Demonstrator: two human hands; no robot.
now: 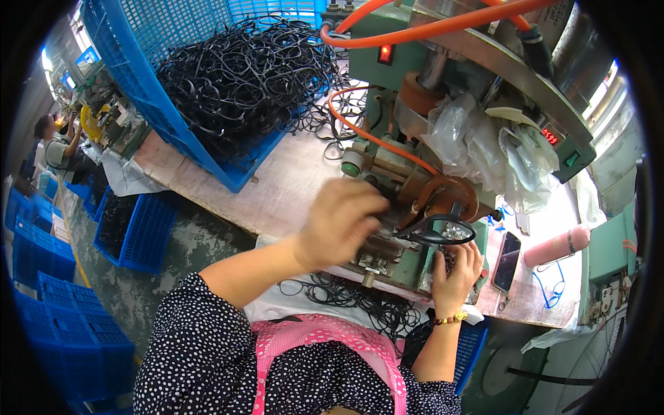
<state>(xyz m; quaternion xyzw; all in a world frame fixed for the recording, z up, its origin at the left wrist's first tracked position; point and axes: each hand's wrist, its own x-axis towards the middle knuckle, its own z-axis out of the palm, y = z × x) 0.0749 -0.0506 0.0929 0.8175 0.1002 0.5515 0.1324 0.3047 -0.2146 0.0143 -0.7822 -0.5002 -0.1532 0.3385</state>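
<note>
My left hand (pixel 342 225) is raised in front of the green press machine (pixel 370 59), slightly blurred. Its fingers are loosely bent, with a gap between thumb and forefinger and nothing visible in it. My right hand (pixel 456 278) reaches to a tray of small shiny metal parts (pixel 447 260), thumb and fingers apart around them. Just above these fingers is a black-rimmed oval (pixel 437 237), with metal bits visible inside its rim. Between the hands lies the press's metal work area (pixel 377 259). Black cords (pixel 360 299) are heaped below it, near my lap.
A blue basket (pixel 228 176) with a tangle of black cords (pixel 238 76) stands at the far left. Orange hoses (pixel 429 31) cross the machine. A phone (pixel 508 261) and a pink bottle (pixel 557 245) lie at the right. Another person (pixel 59 145) is at the far left.
</note>
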